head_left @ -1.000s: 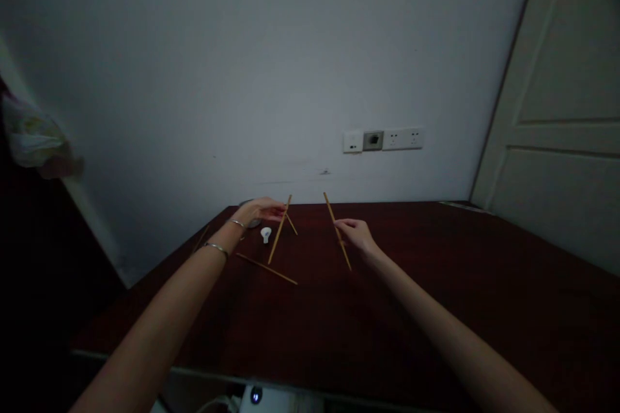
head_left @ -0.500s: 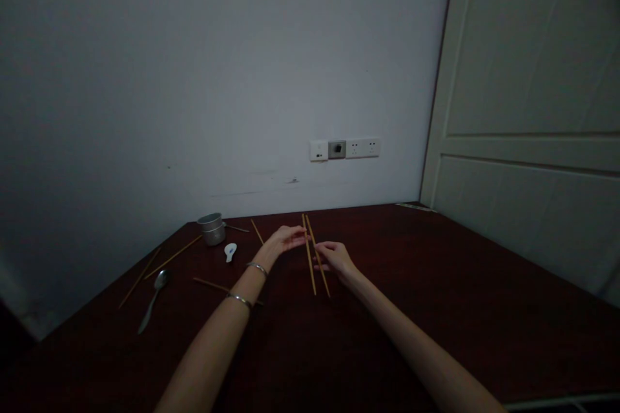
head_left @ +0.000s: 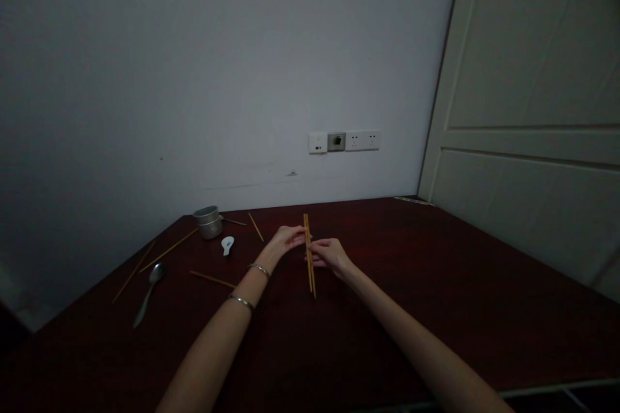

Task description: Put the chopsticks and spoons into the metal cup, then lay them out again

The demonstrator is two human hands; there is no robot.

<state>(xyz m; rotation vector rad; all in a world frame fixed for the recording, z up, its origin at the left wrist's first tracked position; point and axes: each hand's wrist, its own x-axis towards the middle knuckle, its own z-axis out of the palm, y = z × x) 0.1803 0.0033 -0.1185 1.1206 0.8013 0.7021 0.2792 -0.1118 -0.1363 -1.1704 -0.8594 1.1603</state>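
Over the dark red table [head_left: 436, 310], my left hand [head_left: 285, 241] and my right hand [head_left: 328, 253] meet around two wooden chopsticks [head_left: 309, 264]. The sticks lie side by side, almost touching, pointing away from me. Both hands pinch the pair near its middle, left hand from the left, right hand from the right. Two thin bracelets circle my left wrist and forearm.
At the back left stand a small metal cup [head_left: 208, 222], a white ceramic spoon [head_left: 227, 245] and a metal spoon [head_left: 146, 293]. Several loose chopsticks [head_left: 212, 279] lie scattered on the left. A wall with sockets [head_left: 344, 141] is behind; a door [head_left: 533, 142] is on the right.
The hands each held one chopstick apart; they came together and the two sticks are now aligned side by side. The camera view swung left, revealing the cup and spoons.
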